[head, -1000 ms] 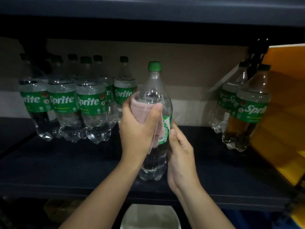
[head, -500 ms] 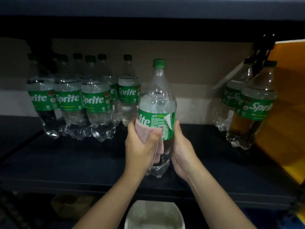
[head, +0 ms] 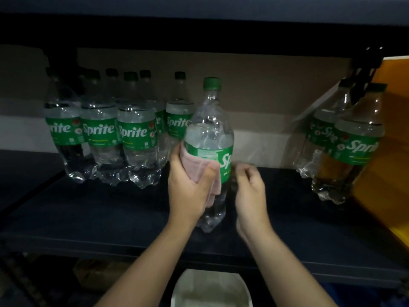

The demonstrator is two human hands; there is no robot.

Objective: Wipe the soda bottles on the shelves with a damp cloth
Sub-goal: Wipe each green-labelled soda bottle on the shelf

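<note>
A clear Sprite bottle [head: 210, 131] with a green cap and green label stands upright on the dark shelf [head: 93, 218], in the middle of the view. My left hand [head: 188, 191] wraps a pink cloth [head: 199, 167] round the bottle's left side at label height and grips both. My right hand [head: 250, 191] is just right of the bottle, off it, blurred, with its fingers loosely curled and nothing in them.
Several Sprite bottles [head: 137, 131] stand grouped at the back left. Two more Sprite bottles [head: 352, 147] stand at the right beside an orange panel [head: 389, 173]. A white basin [head: 210, 289] sits below the shelf's front edge. A second shelf runs overhead.
The cloth in my left hand slid from the bottle's shoulder down to the label. My right hand let go of the bottle's right side and moved away. The bottle has turned.
</note>
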